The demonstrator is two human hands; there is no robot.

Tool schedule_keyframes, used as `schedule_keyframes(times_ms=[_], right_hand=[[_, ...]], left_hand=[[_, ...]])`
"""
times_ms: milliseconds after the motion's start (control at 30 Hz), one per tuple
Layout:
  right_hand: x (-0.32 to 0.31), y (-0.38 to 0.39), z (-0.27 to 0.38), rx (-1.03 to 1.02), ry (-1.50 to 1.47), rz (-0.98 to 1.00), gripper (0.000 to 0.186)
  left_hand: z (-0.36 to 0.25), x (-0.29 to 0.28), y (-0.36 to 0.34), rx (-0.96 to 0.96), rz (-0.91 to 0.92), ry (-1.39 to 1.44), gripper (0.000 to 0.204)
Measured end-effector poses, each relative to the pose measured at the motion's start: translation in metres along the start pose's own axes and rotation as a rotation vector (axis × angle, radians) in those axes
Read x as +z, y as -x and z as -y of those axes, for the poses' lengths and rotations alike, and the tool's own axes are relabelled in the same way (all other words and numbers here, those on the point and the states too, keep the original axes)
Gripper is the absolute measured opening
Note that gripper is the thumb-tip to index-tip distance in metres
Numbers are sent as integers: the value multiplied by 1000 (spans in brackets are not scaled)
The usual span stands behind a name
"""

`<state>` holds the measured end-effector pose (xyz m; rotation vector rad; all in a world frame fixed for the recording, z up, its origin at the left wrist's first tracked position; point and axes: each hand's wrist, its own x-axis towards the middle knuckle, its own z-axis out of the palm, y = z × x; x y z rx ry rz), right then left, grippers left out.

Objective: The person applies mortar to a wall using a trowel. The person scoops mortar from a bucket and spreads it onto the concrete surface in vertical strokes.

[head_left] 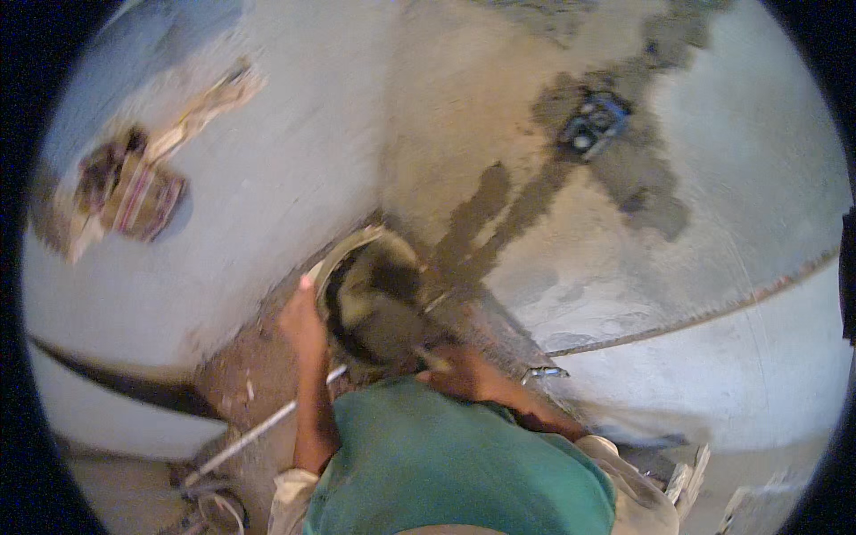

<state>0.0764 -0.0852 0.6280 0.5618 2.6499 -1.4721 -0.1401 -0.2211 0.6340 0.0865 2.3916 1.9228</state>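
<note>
A round, pale-rimmed pan (pixel 343 250) sits in front of my torso and holds dark, wet-looking mortar (pixel 392 267). My left hand (pixel 303 314) grips its left rim, fingers closed at the edge. At the pan's near right side, my right hand (pixel 459 370) is closed round the light handle of a trowel (pixel 390 328). Its grey blade lies inside the pan, over the mortar. Blur hides the blade's exact outline and how much mortar it carries.
Pale walls meet in a corner ahead. A blue box (pixel 606 116) sits in the right wall amid dark mortar patches (pixel 646 183). A striped bag (pixel 147 201) hangs at left. A white pipe (pixel 245 440) lies low left; a small metal fitting (pixel 548 372) is at right.
</note>
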Motion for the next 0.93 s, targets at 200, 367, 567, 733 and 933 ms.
schedule_keyframes(times_ms=[200, 367, 567, 733, 933], right_hand=[[-13, 8, 24, 200, 87, -113, 41], [-19, 26, 4, 304, -73, -202, 29], [-27, 32, -17, 338, -226, -362, 17], [-29, 26, -24, 463, -561, -435, 15], [-34, 5, -48, 489, -695, -443, 16]], left_hand=[[27, -9, -7, -96, 6, -40, 45], [41, -18, -6, -133, -100, 5, 52], [75, -40, -26, -216, -328, -122, 58], [116, -67, -52, -208, -376, -219, 61], [106, -73, -77, -235, -500, -197, 60]])
